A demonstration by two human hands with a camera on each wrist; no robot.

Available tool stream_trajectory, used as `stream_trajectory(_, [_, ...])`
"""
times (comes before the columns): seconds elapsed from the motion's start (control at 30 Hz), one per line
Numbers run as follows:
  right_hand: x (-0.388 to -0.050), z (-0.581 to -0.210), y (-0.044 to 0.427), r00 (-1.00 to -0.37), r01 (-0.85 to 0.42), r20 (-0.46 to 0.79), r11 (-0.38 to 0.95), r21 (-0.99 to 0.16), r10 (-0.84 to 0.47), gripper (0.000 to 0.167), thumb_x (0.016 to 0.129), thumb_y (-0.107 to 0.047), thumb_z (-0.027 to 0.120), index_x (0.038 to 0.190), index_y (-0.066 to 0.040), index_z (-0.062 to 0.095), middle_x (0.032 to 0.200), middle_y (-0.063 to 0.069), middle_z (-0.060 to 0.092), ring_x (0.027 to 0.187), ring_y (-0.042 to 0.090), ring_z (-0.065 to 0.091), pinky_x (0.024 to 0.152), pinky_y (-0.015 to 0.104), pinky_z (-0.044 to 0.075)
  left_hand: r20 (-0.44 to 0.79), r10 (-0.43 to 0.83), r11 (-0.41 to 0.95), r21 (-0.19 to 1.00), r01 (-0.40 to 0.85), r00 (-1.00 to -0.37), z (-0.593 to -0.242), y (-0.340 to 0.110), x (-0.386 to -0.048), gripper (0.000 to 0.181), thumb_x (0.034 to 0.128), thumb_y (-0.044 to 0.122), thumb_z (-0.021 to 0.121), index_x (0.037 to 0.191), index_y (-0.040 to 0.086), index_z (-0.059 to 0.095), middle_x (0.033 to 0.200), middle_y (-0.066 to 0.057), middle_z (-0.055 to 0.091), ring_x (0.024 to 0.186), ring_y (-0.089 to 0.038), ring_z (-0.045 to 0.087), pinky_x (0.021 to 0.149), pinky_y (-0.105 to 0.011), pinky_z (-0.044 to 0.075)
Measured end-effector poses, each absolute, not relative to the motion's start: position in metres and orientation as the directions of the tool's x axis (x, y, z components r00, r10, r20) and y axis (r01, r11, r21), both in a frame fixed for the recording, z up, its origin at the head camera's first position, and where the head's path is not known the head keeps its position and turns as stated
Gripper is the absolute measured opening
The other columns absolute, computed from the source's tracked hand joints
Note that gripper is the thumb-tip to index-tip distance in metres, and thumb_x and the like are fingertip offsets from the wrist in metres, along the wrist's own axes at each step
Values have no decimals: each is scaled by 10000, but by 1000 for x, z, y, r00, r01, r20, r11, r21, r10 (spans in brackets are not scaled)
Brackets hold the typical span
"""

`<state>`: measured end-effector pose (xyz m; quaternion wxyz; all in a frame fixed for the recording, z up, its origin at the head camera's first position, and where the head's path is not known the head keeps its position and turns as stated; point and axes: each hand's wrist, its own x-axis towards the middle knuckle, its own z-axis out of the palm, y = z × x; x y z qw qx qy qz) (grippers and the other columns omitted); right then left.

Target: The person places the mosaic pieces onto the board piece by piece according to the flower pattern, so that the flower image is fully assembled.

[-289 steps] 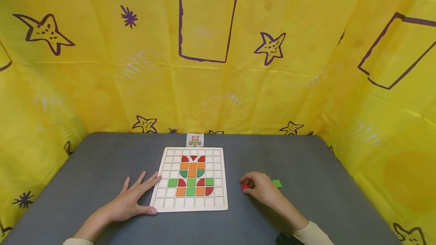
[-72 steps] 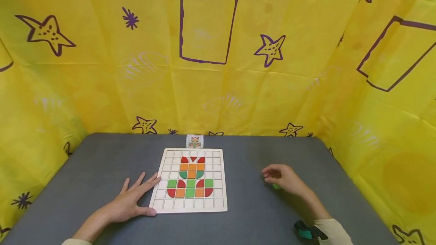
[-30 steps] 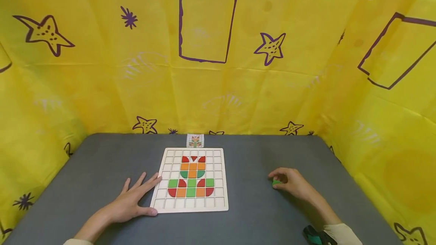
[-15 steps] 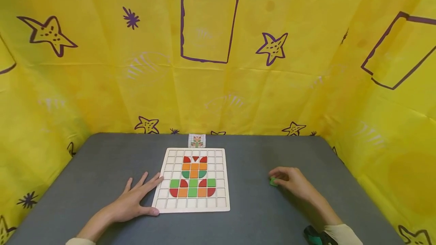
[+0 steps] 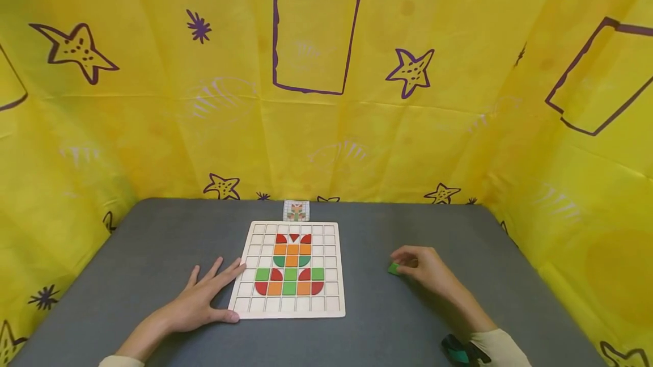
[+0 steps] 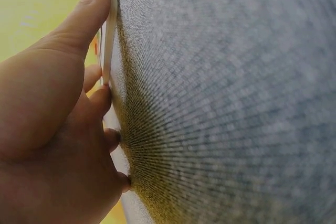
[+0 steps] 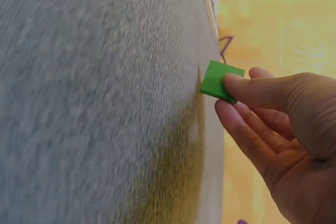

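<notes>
Between thumb and fingers my right hand (image 5: 425,270) pinches a green square tile (image 7: 214,80), held a little above the table to the right of the board. My left hand (image 5: 196,302) lies with fingers spread at the left side of the white gridded board (image 5: 334,242), its thumb and a fingertip touching the edge. On that board, red, orange and green tiles form a flower shape, with a green square (image 5: 289,288) at the middle of its lowest filled row. The left wrist view shows the thumb (image 6: 86,17) against the board's thin edge.
A small card (image 5: 296,211) printed with a similar flower stands or lies just behind the board. The grey table (image 5: 377,333) ends at yellow patterned cloth (image 5: 316,129) on the back and both sides. A dark band (image 5: 459,350) is on the right wrist.
Earlier, a red tile went from my right hand to the board's lower left of the flower. My right hand then picked up the green square and has moved left with it. The left hand stays put.
</notes>
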<state>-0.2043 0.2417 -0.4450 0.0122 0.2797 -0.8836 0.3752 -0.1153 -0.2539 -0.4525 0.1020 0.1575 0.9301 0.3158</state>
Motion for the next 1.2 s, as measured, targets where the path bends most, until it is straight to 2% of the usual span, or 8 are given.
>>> stream_trajectory(0.5, [-204,-449,216,-859,-479,233,553,-681,-457,160,833,-15,751,989,-42,733,893,-1,725,806,95,675,714,265,567,-106,360,751,623,220,-927,-453,-252,-118,977,704,553,785,1511,172,388,1589,-155,273,1435,-536,24,1036,-727,-134])
stream_trajectory(0.97, [-204,-445,189,-838,-498,228,525,-690,-495,155,827,-42,765,979,-26,739,868,-15,731,776,73,671,704,255,560,-30,369,724,636,267,-929,-460,-257,-114,972,688,552,796,1495,165,415,1553,-210,316,1391,-595,79,1003,-762,-111])
stream_trajectory(1.2, [-202,-445,179,-833,-496,214,516,-698,-510,152,827,-57,769,976,-36,743,870,-21,731,774,62,670,710,253,559,-55,356,736,632,244,-933,-459,-256,-117,990,681,574,792,1504,185,403,1567,-188,302,1415,-567,58,1020,-752,-119])
